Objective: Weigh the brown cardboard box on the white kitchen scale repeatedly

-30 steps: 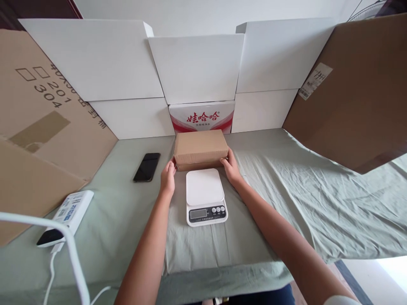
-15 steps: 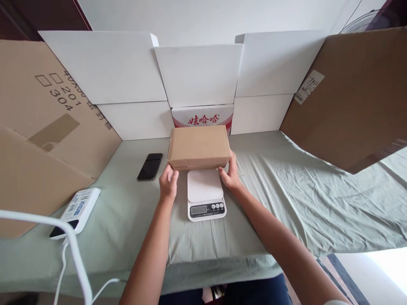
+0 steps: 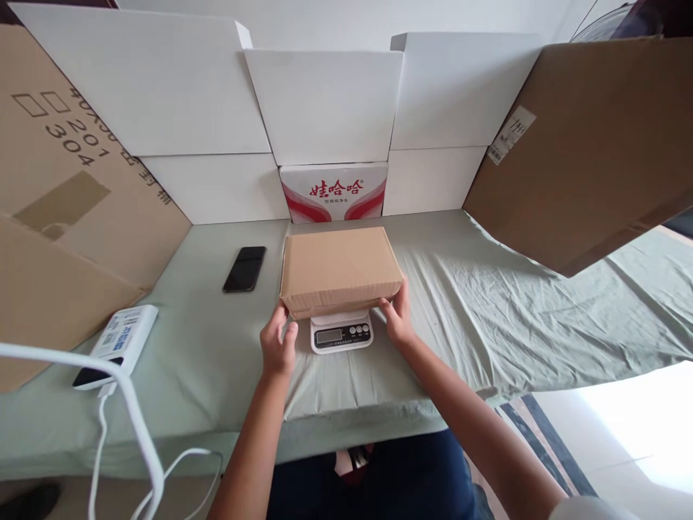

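Note:
A closed brown cardboard box (image 3: 340,263) lies over the platform of a white kitchen scale (image 3: 342,345), covering most of it. Only the scale's front panel, with its grey display and round buttons, shows below the box. My left hand (image 3: 279,345) supports the box at its near left corner, fingers behind and under it, thumb sticking up apart. At the near right corner my right hand (image 3: 399,315) grips the box, its thumb against the front lower edge. Whether the box rests fully on the platform I cannot tell.
A black phone (image 3: 245,269) lies left of the box on the green cloth (image 3: 206,361). Farther left are a white device (image 3: 122,339) with a cable and a curved white tube (image 3: 133,412). White boxes (image 3: 325,108) stand behind, large cardboard (image 3: 585,144) on both sides.
Both hands have brought the box nearer and down over the scale, hiding its platform. The red lettering on the box behind is now uncovered. The view has shifted somewhat.

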Motion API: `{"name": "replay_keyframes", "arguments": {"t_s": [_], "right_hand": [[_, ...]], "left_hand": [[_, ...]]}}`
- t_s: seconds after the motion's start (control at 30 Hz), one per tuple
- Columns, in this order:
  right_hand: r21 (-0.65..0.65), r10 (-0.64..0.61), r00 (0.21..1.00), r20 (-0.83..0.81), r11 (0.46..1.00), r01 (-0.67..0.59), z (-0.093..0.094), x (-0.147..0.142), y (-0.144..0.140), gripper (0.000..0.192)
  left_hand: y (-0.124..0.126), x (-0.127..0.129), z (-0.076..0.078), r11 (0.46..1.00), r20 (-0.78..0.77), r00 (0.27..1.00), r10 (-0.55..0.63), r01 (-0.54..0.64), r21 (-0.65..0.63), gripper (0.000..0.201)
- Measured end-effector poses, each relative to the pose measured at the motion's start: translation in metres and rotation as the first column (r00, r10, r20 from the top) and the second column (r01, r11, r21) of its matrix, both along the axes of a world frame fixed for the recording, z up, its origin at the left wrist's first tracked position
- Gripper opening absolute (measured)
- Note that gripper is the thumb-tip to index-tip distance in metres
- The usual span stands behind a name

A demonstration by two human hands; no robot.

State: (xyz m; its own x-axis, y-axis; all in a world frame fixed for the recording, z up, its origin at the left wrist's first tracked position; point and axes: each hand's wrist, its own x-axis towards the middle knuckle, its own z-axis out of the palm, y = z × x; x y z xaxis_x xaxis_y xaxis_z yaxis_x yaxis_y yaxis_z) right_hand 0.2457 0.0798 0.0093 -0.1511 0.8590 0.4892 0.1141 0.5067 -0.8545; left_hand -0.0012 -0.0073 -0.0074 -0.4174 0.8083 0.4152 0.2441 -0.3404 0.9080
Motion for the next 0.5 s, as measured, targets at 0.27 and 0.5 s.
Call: {"name": "replay_keyframes", "arguments": {"t_s": [0.27,0.5], "right_hand": [[0.040,-0.063,0.998,-0.031,0.997,0.064,-0.001,-0.001,-0.004,0.062],[0.010,-0.038,0.997,-0.065,0.999,0.039,-0.002,-0.001,-0.004,0.064]], "left_hand": [[-0.007,0.002,-0.001,1.000,0.031,1.000,-0.005,0.006,-0.018,0.062],[-0.005,0.004,0.005,0.999,0.079,0.996,-0.037,0.037,-0.006,0.062]]}}
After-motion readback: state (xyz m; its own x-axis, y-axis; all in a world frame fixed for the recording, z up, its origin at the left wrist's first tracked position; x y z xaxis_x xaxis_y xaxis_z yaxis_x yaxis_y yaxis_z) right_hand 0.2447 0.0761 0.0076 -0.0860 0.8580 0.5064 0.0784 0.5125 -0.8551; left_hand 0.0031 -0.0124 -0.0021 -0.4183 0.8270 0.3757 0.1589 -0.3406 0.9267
